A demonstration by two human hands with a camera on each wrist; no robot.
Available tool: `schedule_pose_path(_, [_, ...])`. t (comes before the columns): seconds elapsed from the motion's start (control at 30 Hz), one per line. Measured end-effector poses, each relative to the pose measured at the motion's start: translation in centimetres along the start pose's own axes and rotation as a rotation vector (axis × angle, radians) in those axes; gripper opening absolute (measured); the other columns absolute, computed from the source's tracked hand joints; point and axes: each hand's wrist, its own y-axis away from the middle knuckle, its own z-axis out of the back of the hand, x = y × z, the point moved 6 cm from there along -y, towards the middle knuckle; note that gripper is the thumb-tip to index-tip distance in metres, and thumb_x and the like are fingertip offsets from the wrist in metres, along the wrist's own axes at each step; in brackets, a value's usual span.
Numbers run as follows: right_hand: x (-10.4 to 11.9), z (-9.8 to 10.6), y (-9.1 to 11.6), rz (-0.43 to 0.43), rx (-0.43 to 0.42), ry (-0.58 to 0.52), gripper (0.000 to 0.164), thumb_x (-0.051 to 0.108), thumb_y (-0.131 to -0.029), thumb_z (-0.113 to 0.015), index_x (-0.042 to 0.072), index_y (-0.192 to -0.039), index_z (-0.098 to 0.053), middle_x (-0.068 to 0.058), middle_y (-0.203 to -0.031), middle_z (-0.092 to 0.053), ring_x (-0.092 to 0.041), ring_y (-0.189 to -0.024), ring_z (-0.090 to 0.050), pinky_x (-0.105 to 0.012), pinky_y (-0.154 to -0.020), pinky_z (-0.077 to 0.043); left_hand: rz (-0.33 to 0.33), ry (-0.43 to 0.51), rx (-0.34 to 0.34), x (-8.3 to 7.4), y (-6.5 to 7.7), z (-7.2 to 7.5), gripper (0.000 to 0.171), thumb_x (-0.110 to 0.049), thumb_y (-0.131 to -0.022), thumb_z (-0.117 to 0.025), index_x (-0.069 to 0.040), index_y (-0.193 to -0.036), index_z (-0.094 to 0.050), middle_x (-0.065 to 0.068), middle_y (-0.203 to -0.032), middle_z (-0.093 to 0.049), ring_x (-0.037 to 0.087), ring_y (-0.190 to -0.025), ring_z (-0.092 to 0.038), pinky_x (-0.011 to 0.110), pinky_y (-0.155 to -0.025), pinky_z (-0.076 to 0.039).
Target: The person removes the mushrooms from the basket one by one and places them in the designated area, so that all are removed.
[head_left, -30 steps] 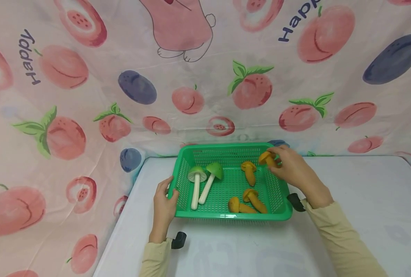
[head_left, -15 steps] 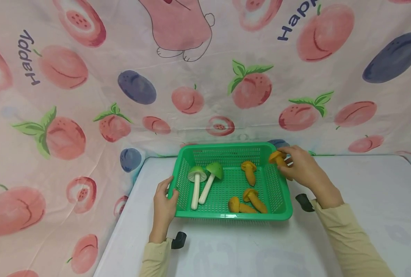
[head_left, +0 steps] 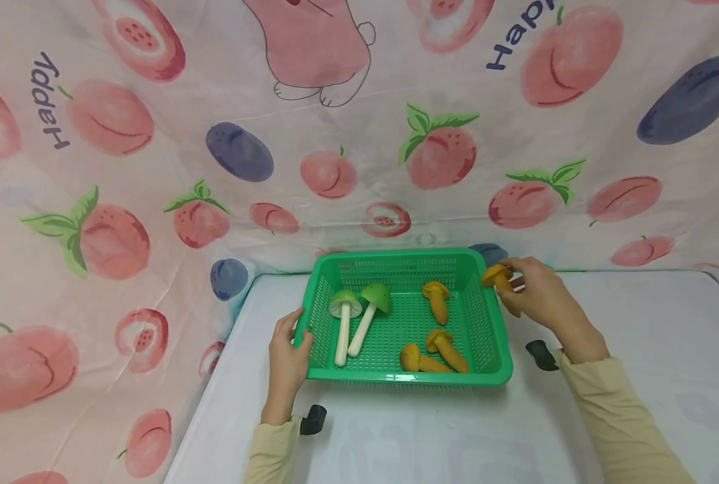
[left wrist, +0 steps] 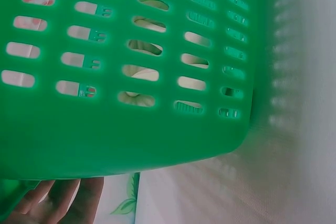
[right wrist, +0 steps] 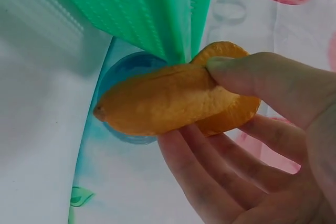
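My left hand (head_left: 288, 356) grips the left rim of a green plastic basket (head_left: 401, 378); in the left wrist view its fingers (left wrist: 79, 203) curl at the rim's edge. A yellow-brown model mushroom (right wrist: 163, 100) is pinched between the thumb and fingers of my right hand (head_left: 543, 296), just outside the basket's far right corner, its stem slanting down to the right. Inside the basket, two green-capped mushrooms (head_left: 344, 329) with long white stems lie on the left. On the right side are three more yellow-brown mushrooms (head_left: 436, 302), two of them near the front wall.
The basket stands on a white table (head_left: 625, 323), which runs on to its right and in front. Behind and to the left hangs a fruit-printed cloth (head_left: 347, 154), close to the basket's back rim.
My right hand has carried the yellow-brown mushroom to the right, from over the basket's far right corner to just beyond its right rim. My left hand and the basket have stayed put.
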Motion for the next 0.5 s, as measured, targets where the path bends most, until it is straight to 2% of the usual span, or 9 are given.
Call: schedule_pose_path(0.5, [-2.2,0.3,0.1,-0.022,-0.023,-0.003,0.05,0.009,-0.091,-0.063,-0.015,-0.133,-0.049,-0.034,-0.123,-0.053,-0.049,-0.102,-0.063,-0.056,-0.08,-0.054,0.002,0.013,0.003,-0.1,0.0,0.0,0.047,-0.005,-0.096,-0.054,-0.009,-0.143,-0.054,0.011,-0.144,-0.05,0.03,-0.111,-0.059,0.042,-0.081,-0.053])
